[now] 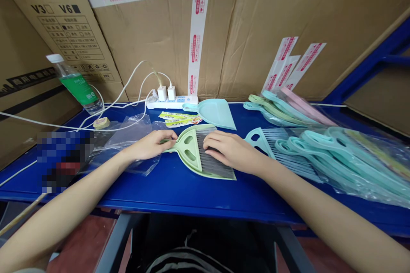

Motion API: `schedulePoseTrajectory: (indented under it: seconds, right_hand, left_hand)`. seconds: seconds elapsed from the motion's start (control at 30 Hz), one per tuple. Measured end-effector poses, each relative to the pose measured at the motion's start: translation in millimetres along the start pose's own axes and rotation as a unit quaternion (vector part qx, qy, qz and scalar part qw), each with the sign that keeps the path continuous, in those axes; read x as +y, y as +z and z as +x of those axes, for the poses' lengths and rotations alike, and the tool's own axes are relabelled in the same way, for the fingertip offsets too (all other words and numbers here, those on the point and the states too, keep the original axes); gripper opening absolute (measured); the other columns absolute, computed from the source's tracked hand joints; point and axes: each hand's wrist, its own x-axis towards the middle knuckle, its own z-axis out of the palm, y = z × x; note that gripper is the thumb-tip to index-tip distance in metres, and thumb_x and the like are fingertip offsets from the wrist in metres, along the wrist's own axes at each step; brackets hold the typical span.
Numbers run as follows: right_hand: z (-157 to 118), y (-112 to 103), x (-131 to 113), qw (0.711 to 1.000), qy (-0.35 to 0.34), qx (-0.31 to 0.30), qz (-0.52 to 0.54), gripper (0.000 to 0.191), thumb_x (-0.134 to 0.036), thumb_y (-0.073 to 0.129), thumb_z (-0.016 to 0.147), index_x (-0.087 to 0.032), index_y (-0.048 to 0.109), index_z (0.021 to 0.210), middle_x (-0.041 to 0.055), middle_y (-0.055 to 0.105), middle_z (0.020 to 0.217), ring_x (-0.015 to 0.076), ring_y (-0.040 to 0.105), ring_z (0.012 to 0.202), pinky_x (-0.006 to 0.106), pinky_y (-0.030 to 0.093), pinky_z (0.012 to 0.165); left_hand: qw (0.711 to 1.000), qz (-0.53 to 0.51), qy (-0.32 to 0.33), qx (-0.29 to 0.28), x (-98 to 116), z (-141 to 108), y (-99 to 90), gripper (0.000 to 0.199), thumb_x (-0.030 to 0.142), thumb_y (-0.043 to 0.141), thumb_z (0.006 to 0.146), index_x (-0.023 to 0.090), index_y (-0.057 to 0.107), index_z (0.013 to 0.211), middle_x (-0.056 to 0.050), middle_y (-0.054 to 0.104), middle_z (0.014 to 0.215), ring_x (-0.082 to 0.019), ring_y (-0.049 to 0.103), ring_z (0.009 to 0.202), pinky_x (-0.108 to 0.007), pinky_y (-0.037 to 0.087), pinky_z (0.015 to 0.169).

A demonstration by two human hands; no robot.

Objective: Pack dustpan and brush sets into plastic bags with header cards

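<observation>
A pale green plastic dustpan lies flat on the blue table in front of me, with a grey-bristled brush laid over its scoop. My left hand closes around the dustpan's handle end, near its slotted back. My right hand lies across the bristles, fingers curved over them. Whether it grips the brush or only presses on it, I cannot tell.
Bagged teal dustpans and brushes are piled at right, with pink and green ones behind. A light blue dustpan, paper labels, a power strip, a water bottle and a plastic bag lie farther back and left.
</observation>
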Motion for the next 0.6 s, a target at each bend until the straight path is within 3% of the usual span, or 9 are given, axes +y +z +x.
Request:
schedulePoseTrajectory:
  seconds: [0.27,0.6]
  right_hand:
    - [-1.1,-1.1,-2.1,1.000,0.007,-0.008,0.001,0.015,-0.016,0.046,0.094,-0.018,0.061,0.091,0.0080,0.067,0.095,0.0226,0.060,0.090,0.037,0.050,0.077]
    - [-1.1,-1.8,-2.1,1.000,0.007,-0.017,0.007,0.012,-0.013,0.048,0.093,-0.017,0.059,0.091,0.0075,0.065,0.094,0.0220,0.058,0.088,0.035,0.049,0.074]
  left_hand:
    - [0.995,0.098,0.031,-0.014,3.1,-2.2,0.2,0.033,0.040,0.034,0.092,0.018,0.057,0.086,0.000,0.059,0.072,-0.015,0.053,0.065,-0.026,0.038,0.064]
    - [0.991,0.126,0.029,-0.016,4.5,-2.7,0.5,0.033,0.040,0.031,0.094,0.019,0.057,0.089,0.002,0.058,0.069,-0.013,0.053,0.060,-0.025,0.039,0.062]
